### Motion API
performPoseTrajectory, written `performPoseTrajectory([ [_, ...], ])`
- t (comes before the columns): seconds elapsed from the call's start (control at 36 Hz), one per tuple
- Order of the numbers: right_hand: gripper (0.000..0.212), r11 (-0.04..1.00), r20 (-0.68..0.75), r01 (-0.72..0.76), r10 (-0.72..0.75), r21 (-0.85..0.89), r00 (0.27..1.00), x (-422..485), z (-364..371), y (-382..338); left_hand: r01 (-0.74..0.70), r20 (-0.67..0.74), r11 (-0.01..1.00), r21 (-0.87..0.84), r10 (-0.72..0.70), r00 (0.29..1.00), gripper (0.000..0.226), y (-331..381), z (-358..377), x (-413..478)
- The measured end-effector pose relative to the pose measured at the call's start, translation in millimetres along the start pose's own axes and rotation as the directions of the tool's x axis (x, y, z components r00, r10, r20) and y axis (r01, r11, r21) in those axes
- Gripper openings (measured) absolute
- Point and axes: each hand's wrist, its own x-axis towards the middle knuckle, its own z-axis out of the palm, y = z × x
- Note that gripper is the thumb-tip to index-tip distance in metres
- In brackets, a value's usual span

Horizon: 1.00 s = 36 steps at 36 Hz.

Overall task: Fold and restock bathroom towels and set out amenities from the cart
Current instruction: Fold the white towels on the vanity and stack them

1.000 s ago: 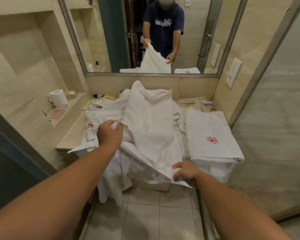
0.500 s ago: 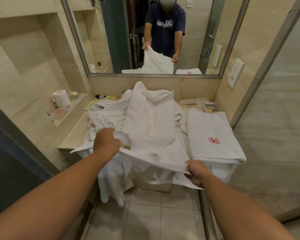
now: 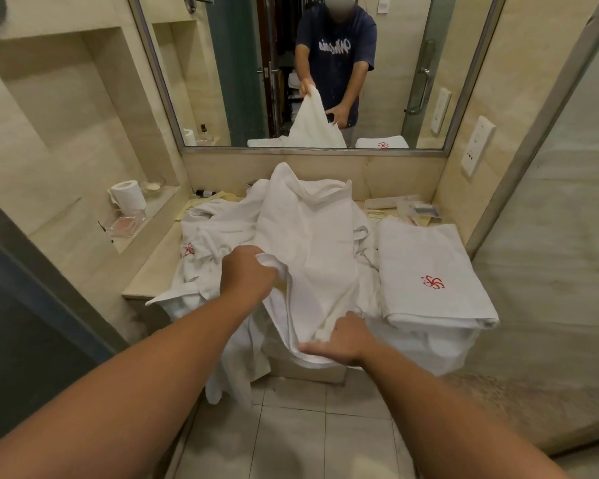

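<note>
Fingers of the left hand (image 3: 248,275) curled round a bunched edge, and those of the right hand (image 3: 343,340) pinched the near hem, of the white towel (image 3: 312,236) heaped on the counter (image 3: 153,271); soft, limp and light, it probably handled best by its corners.

1 held twl (image 3: 312,257), 1 folded twl (image 3: 426,257), 1 tp roll (image 3: 129,194)

Fig. – ahead of me: steel-framed mirror (image 3: 222,81) above beige stone counter (image 3: 154,266) | my left: beige tiled wall (image 3: 49,140) with recessed shelf (image 3: 135,236), dark door (image 3: 14,340) | my right: white switch plate (image 3: 477,146), metal-framed panel (image 3: 567,236) | underfoot: pale square floor tiles (image 3: 291,440) | light: warm, even.
</note>
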Motion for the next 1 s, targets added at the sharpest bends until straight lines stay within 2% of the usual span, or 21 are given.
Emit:
performPoseTrajectory([
  [0.06, 0.117, 1.000, -0.051, 0.001, -0.002, -0.022, 0.999, -2, 8, -9, 0.001, 0.001, 1.000, 0.013, -0.001, 1.000, 0.009, 3, 2, 0],
  [0.11, 0.132, 0.999, -0.108, -0.034, 0.030, -0.035, 0.994, -9, 11, -18, 0.004, -0.002, 1.000, 0.023, -0.004, 1.000, 0.008, 4, 3, 2],
  [0.22, 0.136, 0.992, -0.196, -0.122, 0.113, -0.037, 0.974, -18, 16, -34, 0.013, -0.016, 1.000, 0.028, -0.013, 1.000, 0.009, 6, 4, 4],
  [0.31, 0.126, 0.984, -0.135, -0.178, 0.175, -0.011, 0.975, -20, 18, -38, 0.030, -0.028, 0.999, 0.035, -0.029, 0.999, 0.012, 4, 4, 7],
  [0.39, 0.097, 0.975, -0.127, -0.211, 0.219, 0.076, 0.967, -18, 17, -37, 0.026, -0.047, 0.999, 0.046, -0.024, 0.999, 0.009, 2, 3, 10],
  [0.44, 0.081, 0.964, -0.151, -0.253, 0.263, 0.078, 0.953, -17, 16, -34, 0.010, -0.057, 0.999, 0.047, -0.007, 0.998, 0.016, 0, 2, 12],
  [0.53, 0.075, 0.944, -0.153, -0.319, 0.329, 0.088, 0.932, -15, 14, -35, -0.005, -0.062, 0.999, 0.046, 0.008, 0.998, 0.024, -1, 1, 12],
  [0.58, 0.062, 0.937, -0.129, -0.327, 0.342, 0.122, 0.931, -14, 11, -36, -0.020, -0.070, 0.998, 0.054, 0.023, 0.997, 0.027, -2, 0, 12],
  [0.69, 0.031, 0.898, -0.165, -0.315, 0.376, 0.306, 0.912, -13, -8, -22, -0.081, -0.065, 0.986, 0.146, 0.091, 0.994, 0.033, -11, -7, 16],
  [0.81, 0.025, 0.830, -0.258, -0.306, 0.458, 0.466, 0.850, -14, -42, 0, -0.205, 0.008, 0.884, 0.421, 0.222, 0.975, 0.038, -38, -20, 19],
  [0.92, 0.027, 0.821, -0.328, -0.234, 0.445, 0.520, 0.833, -19, -73, 8, -0.201, 0.035, 0.817, 0.541, 0.218, 0.975, 0.031, -61, -25, 18],
  [1.0, 0.025, 0.836, -0.355, -0.184, 0.404, 0.517, 0.843, -27, -86, 8, -0.211, 0.082, 0.727, 0.654, 0.209, 0.975, 0.032, -66, -26, 10],
])
